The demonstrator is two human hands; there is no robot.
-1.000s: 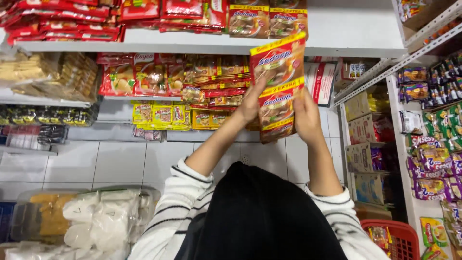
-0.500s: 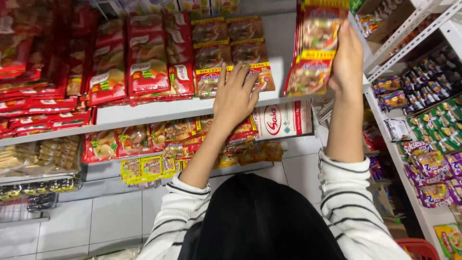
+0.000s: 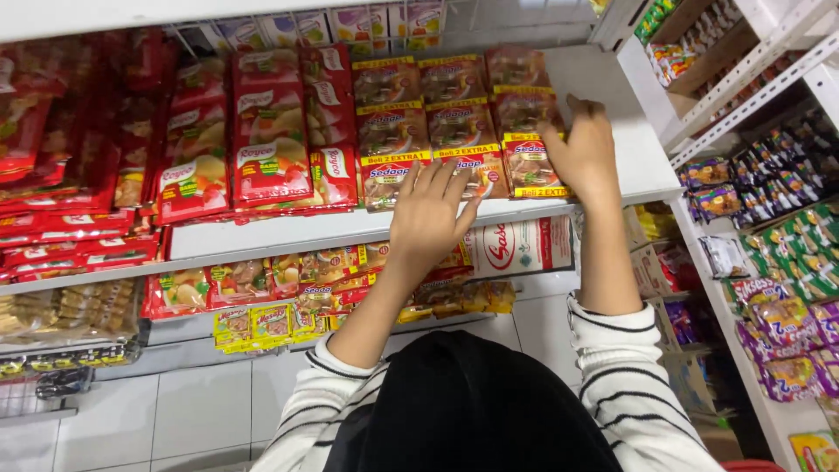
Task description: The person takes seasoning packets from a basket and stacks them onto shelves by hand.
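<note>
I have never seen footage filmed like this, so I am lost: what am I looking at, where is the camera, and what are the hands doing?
The camera sits on a person's head and looks down and forward, so the dark shape at the bottom is their own head covering, with striped sleeves either side. There is no machine, only two bare hands reaching to a white shelf in a shop. On it lie rows of flat snack packets: dark red ones to the left, and red packets with yellow bands in the middle. The left hand lies flat on the front row of banded packets. The right hand rests on the rightmost stack, pressing it; neither hand lifts anything. More packets fill the shelf below.
</note>
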